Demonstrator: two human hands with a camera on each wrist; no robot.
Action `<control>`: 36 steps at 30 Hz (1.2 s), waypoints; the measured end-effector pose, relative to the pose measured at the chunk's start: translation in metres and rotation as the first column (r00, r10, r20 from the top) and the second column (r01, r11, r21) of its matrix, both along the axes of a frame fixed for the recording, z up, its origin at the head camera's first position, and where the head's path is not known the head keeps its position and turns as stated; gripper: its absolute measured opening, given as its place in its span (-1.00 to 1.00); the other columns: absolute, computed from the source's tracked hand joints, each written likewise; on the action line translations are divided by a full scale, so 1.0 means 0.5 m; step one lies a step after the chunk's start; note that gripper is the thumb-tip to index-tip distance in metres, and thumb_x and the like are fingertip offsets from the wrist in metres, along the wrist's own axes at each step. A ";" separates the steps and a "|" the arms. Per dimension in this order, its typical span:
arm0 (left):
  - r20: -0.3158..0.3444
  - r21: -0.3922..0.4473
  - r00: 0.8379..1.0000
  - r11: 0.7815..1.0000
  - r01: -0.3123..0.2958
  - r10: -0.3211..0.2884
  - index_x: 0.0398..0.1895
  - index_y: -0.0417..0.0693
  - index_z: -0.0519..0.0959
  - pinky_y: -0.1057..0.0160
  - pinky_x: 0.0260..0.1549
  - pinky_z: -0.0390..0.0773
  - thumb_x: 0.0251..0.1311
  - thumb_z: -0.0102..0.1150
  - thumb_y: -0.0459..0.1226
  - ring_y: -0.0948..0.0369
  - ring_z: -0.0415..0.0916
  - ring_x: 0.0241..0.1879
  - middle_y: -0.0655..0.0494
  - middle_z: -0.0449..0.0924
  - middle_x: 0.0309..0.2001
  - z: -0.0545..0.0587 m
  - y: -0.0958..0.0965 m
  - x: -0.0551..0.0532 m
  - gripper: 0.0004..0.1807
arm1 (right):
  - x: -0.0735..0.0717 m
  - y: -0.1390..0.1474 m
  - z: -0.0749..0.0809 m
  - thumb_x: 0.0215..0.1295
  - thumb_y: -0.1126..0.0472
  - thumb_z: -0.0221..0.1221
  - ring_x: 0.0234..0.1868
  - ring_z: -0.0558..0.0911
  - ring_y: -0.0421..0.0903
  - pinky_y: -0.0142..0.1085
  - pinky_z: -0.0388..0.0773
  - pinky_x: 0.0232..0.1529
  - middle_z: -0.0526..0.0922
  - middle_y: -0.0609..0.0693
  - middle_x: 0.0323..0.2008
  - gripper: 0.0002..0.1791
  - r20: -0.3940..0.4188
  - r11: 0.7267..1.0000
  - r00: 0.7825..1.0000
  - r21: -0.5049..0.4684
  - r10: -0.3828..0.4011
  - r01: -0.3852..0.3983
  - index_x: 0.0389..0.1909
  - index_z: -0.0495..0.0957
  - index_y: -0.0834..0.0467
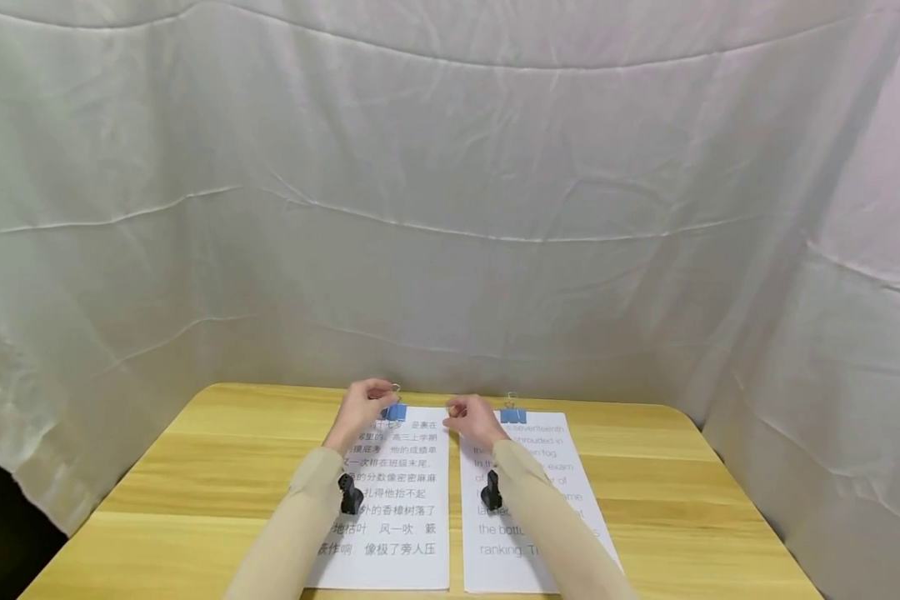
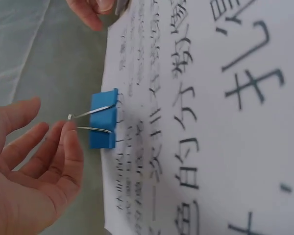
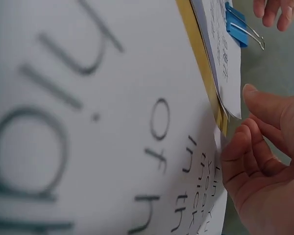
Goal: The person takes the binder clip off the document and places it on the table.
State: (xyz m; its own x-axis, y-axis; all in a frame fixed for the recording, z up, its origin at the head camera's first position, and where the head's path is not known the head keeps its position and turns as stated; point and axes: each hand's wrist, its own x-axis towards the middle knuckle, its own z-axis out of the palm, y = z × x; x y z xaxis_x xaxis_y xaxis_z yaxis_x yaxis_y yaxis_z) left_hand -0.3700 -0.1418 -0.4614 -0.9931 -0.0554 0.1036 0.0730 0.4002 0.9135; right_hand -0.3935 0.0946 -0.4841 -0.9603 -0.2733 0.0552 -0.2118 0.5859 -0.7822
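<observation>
A blue binder clip grips the far edge of the left paper stack, printed with Chinese text. Beside that clip is my left hand. In the left wrist view, its loosely bent fingertips are at the wire handles of the blue clip, with the thumb apart; contact is unclear. My right hand hovers by the far right corner of the left stack. In the right wrist view, its thumb and bent fingers stand apart near the paper corner, pinching nothing visible.
To the right lies a second paper stack with English text, a blue binder clip on its far edge. A narrow strip of wooden table separates the stacks. A grey curtain hangs behind the table's far edge.
</observation>
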 end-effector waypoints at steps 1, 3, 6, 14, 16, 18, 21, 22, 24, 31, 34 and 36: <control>0.002 0.009 1.000 1.000 -0.011 0.011 0.15 -0.24 0.54 0.03 0.05 0.55 0.27 0.25 -0.26 0.05 0.57 -0.02 -0.09 0.65 -0.02 -0.003 0.000 -0.004 -0.59 | -0.003 0.000 0.000 0.21 0.28 0.32 -0.20 0.57 -0.10 -0.20 0.59 -0.09 0.62 -0.01 -0.22 -0.51 0.008 1.000 1.000 -0.010 0.004 -0.004 0.17 0.53 0.27; 0.007 0.022 0.999 0.999 -0.033 0.032 0.13 -0.23 0.56 0.07 0.01 0.56 0.25 0.27 -0.25 0.07 0.58 -0.05 -0.08 0.66 -0.05 -0.008 -0.001 -0.009 -0.60 | -0.009 0.000 -0.001 0.20 0.29 0.33 -0.23 0.55 -0.11 -0.23 0.57 -0.12 0.61 0.00 -0.25 -0.51 0.030 1.000 1.000 -0.029 -0.002 0.003 0.18 0.53 0.26; 0.029 0.036 0.998 0.998 -0.057 0.055 0.10 -0.20 0.58 0.14 -0.07 0.56 0.23 0.30 -0.24 0.08 0.57 -0.09 -0.06 0.66 -0.09 -0.015 -0.002 -0.016 -0.60 | -0.017 -0.001 -0.005 0.20 0.29 0.33 -0.27 0.53 -0.11 -0.25 0.53 -0.17 0.60 0.00 -0.29 -0.51 0.039 0.999 0.999 -0.038 -0.014 0.015 0.17 0.53 0.26; 0.087 0.088 0.995 0.994 -0.066 0.058 0.18 -0.19 0.52 0.12 -0.06 0.57 0.27 0.24 -0.26 -0.01 0.56 -0.04 -0.07 0.61 -0.02 -0.022 -0.004 -0.027 -0.58 | -0.031 -0.006 -0.012 0.18 0.28 0.35 -0.33 0.50 -0.15 -0.26 0.48 -0.18 0.61 -0.02 -0.36 -0.52 0.003 0.998 1.000 0.063 -0.016 0.015 0.15 0.56 0.27; 0.098 0.108 0.993 0.991 -0.078 0.068 0.18 -0.18 0.52 0.09 -0.04 0.56 0.26 0.24 -0.27 -0.01 0.56 -0.05 -0.08 0.60 -0.01 -0.024 -0.004 -0.030 -0.58 | -0.030 -0.009 -0.010 0.18 0.28 0.34 -0.33 0.50 -0.16 -0.26 0.50 -0.16 0.61 -0.02 -0.35 -0.51 -0.008 0.995 1.000 0.098 -0.008 0.009 0.15 0.55 0.28; 0.103 0.123 0.991 0.988 -0.098 0.086 0.15 -0.17 0.54 0.10 -0.05 0.56 0.25 0.24 -0.28 -0.01 0.56 -0.05 -0.08 0.61 -0.01 -0.027 -0.005 -0.033 -0.60 | -0.028 -0.013 -0.006 0.18 0.29 0.34 -0.33 0.50 -0.16 -0.26 0.51 -0.15 0.62 -0.01 -0.35 -0.51 -0.017 0.992 1.000 0.122 0.002 0.000 0.15 0.55 0.30; 0.100 0.130 0.988 0.983 -0.127 0.114 0.11 -0.18 0.57 0.12 -0.07 0.55 0.25 0.25 -0.29 0.00 0.56 -0.05 -0.10 0.63 -0.03 -0.031 -0.005 -0.036 -0.63 | -0.025 -0.020 -0.001 0.19 0.29 0.33 -0.36 0.47 -0.15 -0.27 0.48 -0.20 0.60 0.01 -0.38 -0.53 -0.027 0.987 0.999 0.157 0.017 -0.012 0.14 0.55 0.33; 0.096 0.126 0.988 0.983 -0.133 0.121 0.09 -0.19 0.58 0.12 -0.07 0.54 0.25 0.25 -0.29 0.01 0.56 -0.05 -0.10 0.63 -0.04 -0.033 -0.003 -0.038 -0.65 | -0.023 -0.020 -0.001 0.20 0.29 0.32 -0.37 0.46 -0.15 -0.27 0.46 -0.22 0.59 0.00 -0.38 -0.53 -0.030 0.986 0.999 0.166 0.021 -0.015 0.13 0.55 0.33; 0.085 0.122 0.988 0.983 -0.138 0.128 0.08 -0.21 0.59 0.11 -0.03 0.54 0.25 0.25 -0.30 0.02 0.57 -0.04 -0.11 0.64 -0.05 -0.035 0.001 -0.040 -0.66 | -0.020 -0.021 0.000 0.20 0.29 0.32 -0.39 0.44 -0.14 -0.27 0.43 -0.25 0.57 0.00 -0.40 -0.54 -0.028 0.985 0.999 0.171 0.022 -0.017 0.12 0.56 0.33; 0.081 0.159 0.991 0.980 -0.121 0.109 0.11 -0.26 0.56 0.03 0.13 0.52 0.22 0.25 -0.36 -0.02 0.58 0.04 -0.17 0.64 0.00 -0.038 0.003 -0.045 -0.63 | -0.017 -0.031 -0.003 0.19 0.31 0.33 -0.41 0.42 -0.13 -0.26 0.38 -0.26 0.51 -0.01 -0.45 -0.58 -0.021 0.988 1.000 0.157 -0.004 0.007 0.09 0.59 0.30; 0.095 0.160 0.989 0.979 -0.125 0.110 0.13 -0.25 0.55 0.02 0.16 0.50 0.21 0.26 -0.37 -0.03 0.57 0.07 -0.17 0.63 0.02 -0.042 -0.005 -0.047 -0.60 | -0.016 -0.041 -0.004 0.20 0.30 0.33 -0.40 0.43 -0.13 -0.27 0.38 -0.27 0.49 -0.03 -0.45 -0.59 -0.017 0.988 1.000 0.154 -0.003 0.006 0.08 0.60 0.27; 0.100 0.157 0.988 0.978 -0.136 0.121 0.14 -0.24 0.54 0.02 0.18 0.49 0.20 0.27 -0.38 -0.03 0.56 0.07 -0.16 0.63 0.03 -0.045 -0.014 -0.047 -0.59 | -0.016 -0.051 -0.004 0.20 0.29 0.34 -0.38 0.43 -0.13 -0.27 0.38 -0.27 0.50 -0.03 -0.42 -0.60 -0.012 0.989 1.000 0.150 -0.005 0.007 0.08 0.60 0.25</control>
